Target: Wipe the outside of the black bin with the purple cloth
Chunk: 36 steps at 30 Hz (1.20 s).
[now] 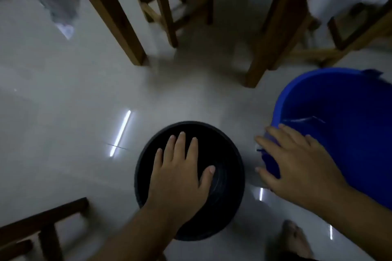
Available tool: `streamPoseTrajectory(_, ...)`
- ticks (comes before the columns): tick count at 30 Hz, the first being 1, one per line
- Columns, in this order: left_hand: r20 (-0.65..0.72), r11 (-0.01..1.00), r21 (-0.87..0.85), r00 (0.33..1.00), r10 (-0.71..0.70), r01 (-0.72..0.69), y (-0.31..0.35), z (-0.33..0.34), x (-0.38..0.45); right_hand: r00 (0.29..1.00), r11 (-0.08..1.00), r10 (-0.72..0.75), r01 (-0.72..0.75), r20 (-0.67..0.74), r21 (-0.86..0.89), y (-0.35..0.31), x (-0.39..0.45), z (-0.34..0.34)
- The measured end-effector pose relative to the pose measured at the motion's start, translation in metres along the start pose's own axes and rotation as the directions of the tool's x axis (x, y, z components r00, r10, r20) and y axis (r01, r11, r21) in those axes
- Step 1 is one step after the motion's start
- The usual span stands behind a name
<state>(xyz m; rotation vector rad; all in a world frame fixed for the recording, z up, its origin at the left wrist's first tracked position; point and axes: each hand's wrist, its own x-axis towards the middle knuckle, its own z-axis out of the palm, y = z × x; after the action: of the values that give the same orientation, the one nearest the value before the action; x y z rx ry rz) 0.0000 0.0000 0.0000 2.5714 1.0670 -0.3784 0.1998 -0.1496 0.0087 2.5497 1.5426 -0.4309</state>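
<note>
Stood on the pale floor (63,112): black bin (224,154), seemingly bottom-up. Pressed flat on it, left hand (180,176), fingers spread, gripping nothing, likely to steady it. Just beside, right hand (297,165), half-curled over purple cloth (270,162), against blue bucket (339,123), probably for wetting.

No text, label, brand, number or sign can be read anywhere in the head view. The picture is dim and blurred.
</note>
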Motion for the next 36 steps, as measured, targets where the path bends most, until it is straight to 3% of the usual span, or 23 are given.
streamPoseTrajectory(1,0.003,1.000,0.002,1.000,0.014,-0.014,0.000,0.011,0.002,0.998,1.000,0.004,-0.003,0.056,-0.008,0.002,0.003,0.010)
streamPoseTrajectory(5,-0.025,0.997,-0.014,0.997,0.072,-0.073,0.005,0.046,-0.002,0.998,0.992,0.012,-0.004,0.064,-0.129,0.022,0.001,0.046)
streamPoseTrajectory(10,-0.005,0.999,0.000,0.999,0.050,-0.050,0.009,0.061,-0.027,0.999,0.997,0.008,-0.012,-0.052,-0.077,0.024,-0.021,0.068)
streamPoseTrajectory(15,-0.048,0.999,-0.007,0.998,0.044,-0.045,0.010,0.056,-0.035,0.987,0.990,0.126,-0.131,-0.096,-0.052,0.023,-0.029,0.071)
streamPoseTrajectory(23,0.081,0.992,0.092,0.993,0.083,-0.090,0.019,0.099,-0.068,0.997,0.991,0.071,-0.073,-0.026,-0.115,0.025,-0.051,0.061)
streamPoseTrajectory(30,0.015,0.971,0.201,0.992,0.126,-0.127,0.012,0.119,-0.086,0.998,0.978,0.053,-0.044,0.036,-0.204,0.019,-0.067,0.051)
streamPoseTrajectory(36,-0.019,0.972,0.202,0.992,0.127,-0.121,0.004,0.130,-0.091,0.998,0.984,0.019,-0.009,0.052,-0.179,0.011,-0.077,0.026)
